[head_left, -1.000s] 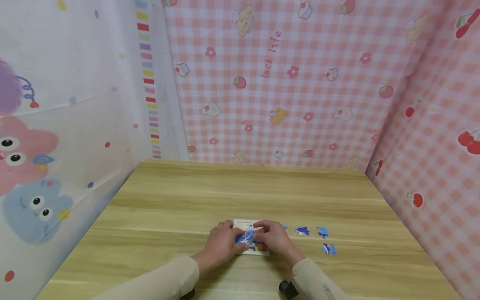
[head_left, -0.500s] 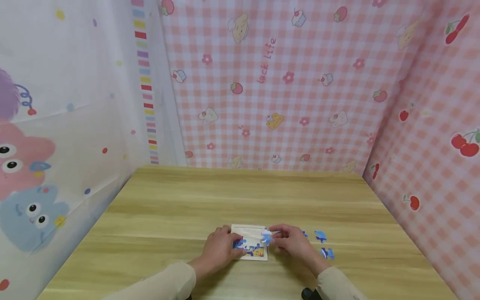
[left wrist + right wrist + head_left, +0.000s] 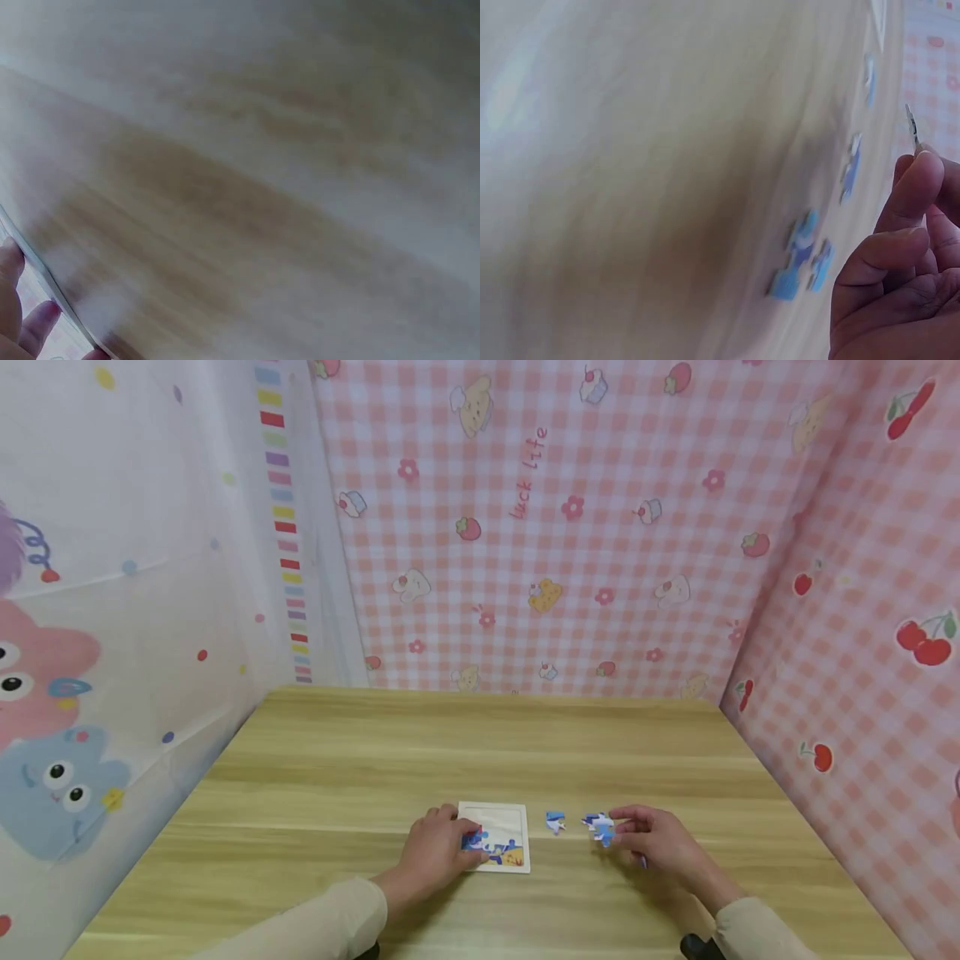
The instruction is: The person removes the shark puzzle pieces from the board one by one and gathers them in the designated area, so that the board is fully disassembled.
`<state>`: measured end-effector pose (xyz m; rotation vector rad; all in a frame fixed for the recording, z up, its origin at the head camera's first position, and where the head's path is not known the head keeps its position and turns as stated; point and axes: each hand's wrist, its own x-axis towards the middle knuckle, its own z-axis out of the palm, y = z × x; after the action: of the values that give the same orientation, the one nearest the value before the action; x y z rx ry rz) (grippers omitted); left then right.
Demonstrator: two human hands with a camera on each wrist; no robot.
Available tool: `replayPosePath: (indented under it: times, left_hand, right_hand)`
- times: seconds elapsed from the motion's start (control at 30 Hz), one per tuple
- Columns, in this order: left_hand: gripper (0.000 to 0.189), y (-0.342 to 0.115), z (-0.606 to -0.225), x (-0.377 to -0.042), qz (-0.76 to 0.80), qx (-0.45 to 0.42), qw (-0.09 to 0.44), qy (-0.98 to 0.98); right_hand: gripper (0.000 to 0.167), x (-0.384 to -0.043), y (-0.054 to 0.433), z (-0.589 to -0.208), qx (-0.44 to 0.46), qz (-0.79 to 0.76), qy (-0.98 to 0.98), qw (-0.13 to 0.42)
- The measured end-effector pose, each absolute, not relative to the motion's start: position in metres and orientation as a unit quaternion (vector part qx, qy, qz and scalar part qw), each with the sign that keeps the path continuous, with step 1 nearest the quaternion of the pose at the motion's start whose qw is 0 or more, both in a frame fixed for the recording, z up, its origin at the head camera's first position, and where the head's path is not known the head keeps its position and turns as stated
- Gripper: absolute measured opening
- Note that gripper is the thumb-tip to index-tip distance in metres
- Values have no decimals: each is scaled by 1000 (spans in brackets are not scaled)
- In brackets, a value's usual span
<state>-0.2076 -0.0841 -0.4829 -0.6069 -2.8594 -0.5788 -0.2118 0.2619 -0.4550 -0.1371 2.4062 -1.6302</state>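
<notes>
My left hand [image 3: 438, 849] grips the left side of a square white puzzle tray [image 3: 510, 817], its thumb over the picture. Blue and yellow puzzle pieces [image 3: 512, 853] fill the lower part of the tray; bare backing shows above. In the left wrist view, fingertips [image 3: 41, 326] lie along the tray's edge. Away to the right, my right hand [image 3: 663, 843] pinches a light-blue jigsaw piece [image 3: 603, 835] between thumb and fingers. The right wrist view shows this held piece [image 3: 913, 126] edge-on, raised off the table.
A loose blue-and-white piece [image 3: 555, 822] lies right of the tray, and another [image 3: 596, 819] sits behind the held one. Further pieces [image 3: 795, 259] lie on the wooden table [image 3: 375, 752] near the right hand. Patterned cloth [image 3: 510, 552] hangs behind the table.
My right hand has moved from over the tray out to the right, carrying the light-blue piece with it. More of the tray shows. The left hand stays at the tray's left side.
</notes>
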Motion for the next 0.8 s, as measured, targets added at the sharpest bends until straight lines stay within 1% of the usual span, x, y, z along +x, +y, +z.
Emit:
replayPosePath:
  times: [0.17, 0.4, 0.6, 0.8]
  left_hand:
    - [46, -83, -482, -209, -197, -203, 76, -956]
    - [46, -84, -483, -208, -198, -204, 74, -956]
    - [46, -84, -484, -208, -205, -206, 71, -954]
    - [45, -84, -482, -208, -205, -206, 74, -954]
  right_hand:
    - [37, -210, 269, -460, -56, -553, 822, 122]
    - [35, -206, 264, -466, -55, -544, 827, 135]
    - [31, -204, 262, -469, -46, -522, 841, 132]
    - [32, -204, 262, -469, -49, -507, 853, 114]
